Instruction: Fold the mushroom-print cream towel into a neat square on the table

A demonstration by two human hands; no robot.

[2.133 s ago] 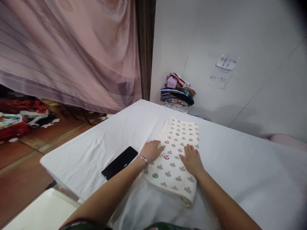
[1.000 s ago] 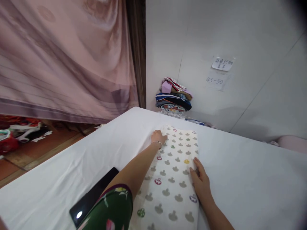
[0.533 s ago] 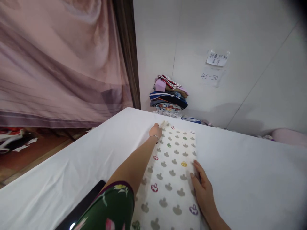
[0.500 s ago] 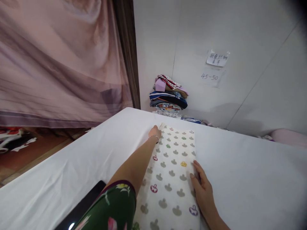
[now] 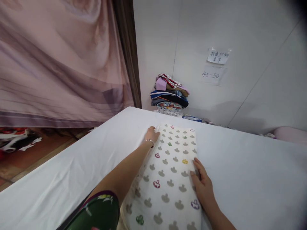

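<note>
A folded white cloth (image 5: pixel 174 169) printed with grey mushrooms and a few coloured ones lies lengthwise in front of me. My left hand (image 5: pixel 151 135), with a bracelet at the wrist, reaches to the far left edge of the cloth; its thumb and forefinger are apart, touching or just beside that edge. My right hand (image 5: pixel 203 183) rests along the right edge, fingers spread and thumb lying on the fabric. Toward me the left side of the cloth bulges a little, and my left forearm partly covers that side.
A white-covered table (image 5: pixel 244 179) lies under the cloth. A stack of folded fabrics (image 5: pixel 169 95) stands beyond its far edge by the wall, near paper signs (image 5: pixel 218 57). A pink curtain (image 5: pixel 62 64) hangs at left. A dark flat object (image 5: pixel 74 213) is mostly behind my left sleeve.
My left hand has shifted slightly left, off the far corner, and its fingers have come apart. The cloth's near left side has spread leftward. My right hand stays almost in place.
</note>
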